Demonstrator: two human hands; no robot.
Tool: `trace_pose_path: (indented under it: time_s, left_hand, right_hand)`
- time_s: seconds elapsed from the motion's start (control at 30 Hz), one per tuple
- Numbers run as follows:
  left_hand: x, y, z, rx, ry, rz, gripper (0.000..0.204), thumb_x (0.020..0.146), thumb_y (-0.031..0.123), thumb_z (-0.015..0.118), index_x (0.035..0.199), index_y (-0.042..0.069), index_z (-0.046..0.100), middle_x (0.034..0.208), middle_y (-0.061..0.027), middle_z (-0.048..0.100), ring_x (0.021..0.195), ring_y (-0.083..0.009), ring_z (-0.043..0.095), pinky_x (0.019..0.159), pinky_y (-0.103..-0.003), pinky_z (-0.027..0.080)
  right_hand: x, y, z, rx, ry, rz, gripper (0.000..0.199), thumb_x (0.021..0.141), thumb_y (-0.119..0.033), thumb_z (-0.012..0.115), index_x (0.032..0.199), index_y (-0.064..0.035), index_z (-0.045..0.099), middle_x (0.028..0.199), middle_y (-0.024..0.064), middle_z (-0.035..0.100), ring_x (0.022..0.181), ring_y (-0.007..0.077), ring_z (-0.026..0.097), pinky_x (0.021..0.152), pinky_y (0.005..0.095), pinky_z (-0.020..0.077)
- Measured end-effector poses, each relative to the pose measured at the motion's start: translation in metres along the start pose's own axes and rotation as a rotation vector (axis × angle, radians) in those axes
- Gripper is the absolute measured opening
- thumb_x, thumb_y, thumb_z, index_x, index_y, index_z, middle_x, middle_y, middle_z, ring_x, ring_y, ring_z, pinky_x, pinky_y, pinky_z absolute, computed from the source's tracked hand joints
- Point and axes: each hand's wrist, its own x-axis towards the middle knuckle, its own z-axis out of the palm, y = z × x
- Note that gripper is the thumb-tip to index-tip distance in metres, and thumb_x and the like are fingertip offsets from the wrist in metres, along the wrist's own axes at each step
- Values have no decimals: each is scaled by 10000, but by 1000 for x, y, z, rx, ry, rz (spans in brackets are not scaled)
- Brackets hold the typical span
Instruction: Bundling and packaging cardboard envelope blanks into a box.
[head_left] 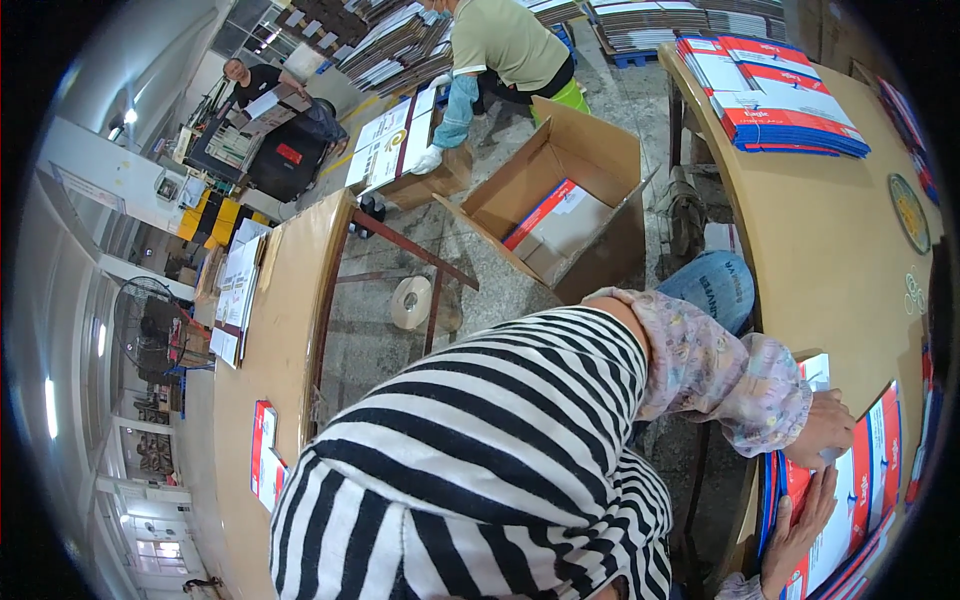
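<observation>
At the right table's near end lie stacked flat red, white and blue packets [862, 485]. My left hand [822, 428], below a floral sleeve cover, rests over the packets with its fingers curled. A small greyish spot shows under its fingertips; what it pinches, if anything, is too small to name. Just below it, my right hand [802, 530] lies on the packets with its fingers stretched out. The two hands almost meet at the fingertips. My black-and-white striped sleeve and clothing hide much of the middle.
Another packet stack [790, 105] lies on the table's far end, near a round yellow-filled dish [908, 213] and several pale rings [914, 290]. An open carton [560, 190] stands on the floor, a packet inside. Two people handle boxes beyond. A tape roll [411, 302] lies under the left table [290, 290].
</observation>
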Motion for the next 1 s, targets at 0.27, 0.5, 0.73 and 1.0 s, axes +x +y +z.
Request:
trace_pose_path:
  time_s: [0.27, 0.5, 0.73, 1.0]
  left_hand:
    - [1, -1, -2, -19, -19, -11, 315, 608, 262, 732, 869, 98, 666, 897, -68, 601, 933, -228, 574, 846, -387, 353]
    - [0, 2, -5, -42, -8, -8, 296, 611, 239, 736, 860, 103, 653, 885, -61, 594, 926, -228, 574, 831, -391, 354]
    - [2, 3, -1, -63, 4, -1, 293, 604, 226, 742, 858, 110, 651, 890, -68, 610, 937, -239, 582, 841, -397, 356]
    - [1, 2, 0, -58, 60, 20, 268, 601, 220, 743, 830, 119, 646, 874, -57, 610, 919, -231, 583, 828, -399, 353]
  right_hand:
    - [2, -5, -3, -29, -19, 13, 580, 945, -354, 476, 1434, -69, 352, 1508, 137, 287, 1396, 302, 254, 1152, 471, 107]
    - [2, -13, -8, 9, -19, 47, 575, 945, -343, 479, 1424, -48, 364, 1507, 137, 292, 1400, 296, 244, 1156, 456, 102]
    - [0, -16, -10, -1, -4, 50, 592, 915, -327, 529, 1418, -58, 370, 1500, 149, 297, 1389, 320, 262, 1146, 491, 124]
    - [-2, -13, -9, -5, 17, 39, 562, 934, -307, 505, 1424, -67, 371, 1502, 129, 304, 1393, 296, 261, 1152, 459, 115]
